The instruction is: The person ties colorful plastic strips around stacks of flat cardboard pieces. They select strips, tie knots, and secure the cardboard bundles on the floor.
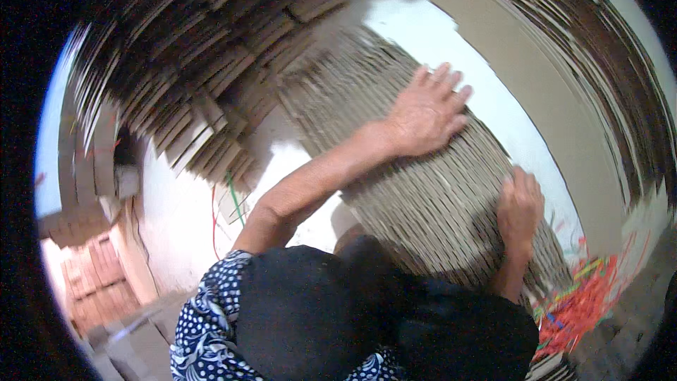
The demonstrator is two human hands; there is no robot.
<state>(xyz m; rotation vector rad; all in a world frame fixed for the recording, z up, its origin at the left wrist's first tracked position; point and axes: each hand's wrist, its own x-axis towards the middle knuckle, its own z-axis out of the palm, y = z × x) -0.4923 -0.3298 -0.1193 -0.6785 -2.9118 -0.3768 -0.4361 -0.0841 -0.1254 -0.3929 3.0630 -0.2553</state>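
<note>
A long block of thin brown cardboard pieces (423, 204), packed edge to edge, runs slantwise below me from far left to near right. My left hand (430, 113) lies on its upper part with the fingers spread, close to its right-hand edge. Nearer to me, my right hand (520, 208) rests at that same edge, its fingers extended and close together. Neither hand visibly grips a single piece. Motion blurs the far end of the block, and a dark shape covers part of its near end.
Large piles of cardboard pieces (204, 63) rise at the far left. On the right stands a tall cardboard stack with a broad flat side (536, 63). A tangle of red and yellow strips (578, 310) lies at the near right. Reddish bricks or tiles (99, 275) show at the left.
</note>
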